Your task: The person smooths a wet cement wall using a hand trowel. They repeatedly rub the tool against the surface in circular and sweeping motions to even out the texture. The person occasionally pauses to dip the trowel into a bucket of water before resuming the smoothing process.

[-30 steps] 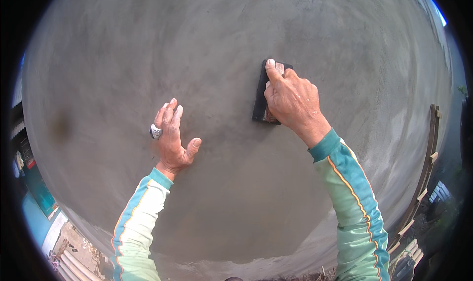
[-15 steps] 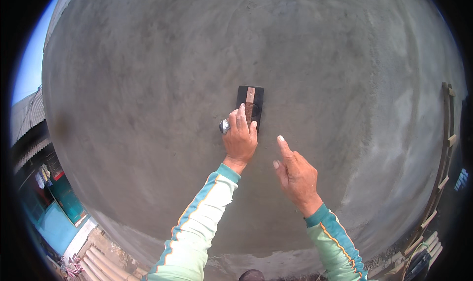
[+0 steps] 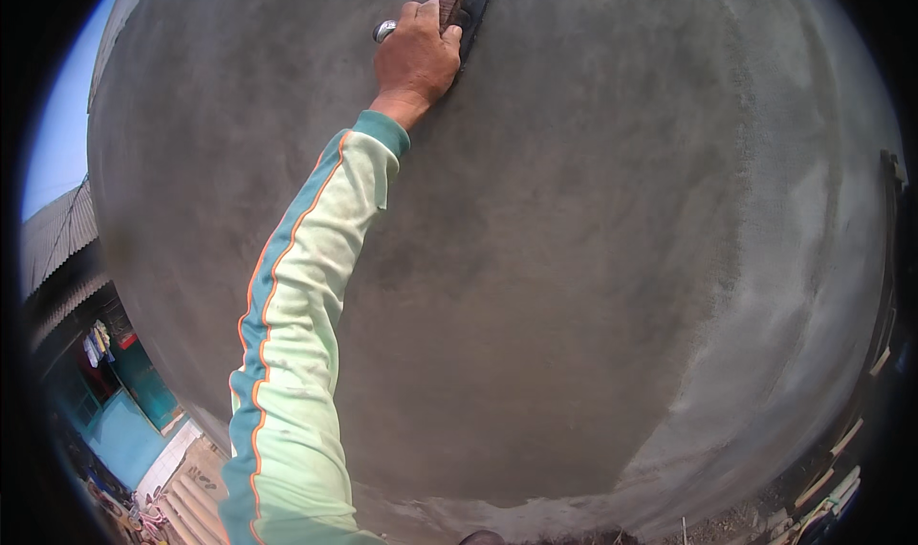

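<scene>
My left hand, with a big ring on one finger, is wrapped round the wooden handle of a black plastering float. The float lies against a grey plastered wall near the top of the view, slightly tilted to the right. My left arm stretches up to it in a pale green sleeve with a teal stripe. Darker, damp-looking plaster covers the middle of the wall, and a lighter grey band runs down its right side. My right hand is out of the picture.
A wooden ladder stands at the far right edge. Bamboo poles lie at the lower left. Beyond them is a building with a light blue wall and a corrugated roof.
My left hand has slid the float up the wall and a little to the left. My right hand, earlier raised with a finger pointing at the lower middle, has left the view.
</scene>
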`<state>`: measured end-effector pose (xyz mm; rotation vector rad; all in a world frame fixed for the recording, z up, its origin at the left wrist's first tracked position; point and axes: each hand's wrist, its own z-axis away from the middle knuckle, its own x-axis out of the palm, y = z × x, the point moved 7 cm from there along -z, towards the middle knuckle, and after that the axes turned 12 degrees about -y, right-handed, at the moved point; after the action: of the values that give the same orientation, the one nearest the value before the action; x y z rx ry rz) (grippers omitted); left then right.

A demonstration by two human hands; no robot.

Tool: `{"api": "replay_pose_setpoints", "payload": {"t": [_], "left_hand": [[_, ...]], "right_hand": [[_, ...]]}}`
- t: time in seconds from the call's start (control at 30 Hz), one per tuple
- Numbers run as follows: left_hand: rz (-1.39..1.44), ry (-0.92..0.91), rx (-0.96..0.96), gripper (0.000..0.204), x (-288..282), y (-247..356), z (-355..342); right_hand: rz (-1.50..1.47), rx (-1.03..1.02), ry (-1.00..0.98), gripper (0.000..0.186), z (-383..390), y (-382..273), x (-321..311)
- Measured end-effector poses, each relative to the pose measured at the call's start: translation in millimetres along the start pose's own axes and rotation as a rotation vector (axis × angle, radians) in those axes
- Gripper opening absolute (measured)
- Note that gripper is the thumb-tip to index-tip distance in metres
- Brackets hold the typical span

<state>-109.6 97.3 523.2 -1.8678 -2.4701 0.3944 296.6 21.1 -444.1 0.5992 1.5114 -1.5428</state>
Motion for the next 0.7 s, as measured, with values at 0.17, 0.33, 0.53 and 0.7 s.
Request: {"api": "replay_pose_setpoints", "payload": {"t": [0.17,0.33,0.53,0.7], "left_hand": [[0.103,-0.011,-0.035,0.048,10.4,-51.8,77.7],[-0.091,0.035,-0.275,0.046,-33.6,-70.4,-64.8],[0.074,0.069,-0.060,0.046,-10.8,-78.7,-27.3],[-0.030,0.056,-0.245,0.049,-41.9,-66.5,-88.9]], "right_hand": [[0.099,0.005,-0.092,0.041,-32.6,41.4,73.1],[0.075,0.040,-0.135,0.047,-34.8,14.6,35.1],[0.080,0.129,-0.196,0.054,-26.2,1.3,25.8],[0.056,0.070,-0.149,0.054,-22.5,-1.8,13.1]]}}
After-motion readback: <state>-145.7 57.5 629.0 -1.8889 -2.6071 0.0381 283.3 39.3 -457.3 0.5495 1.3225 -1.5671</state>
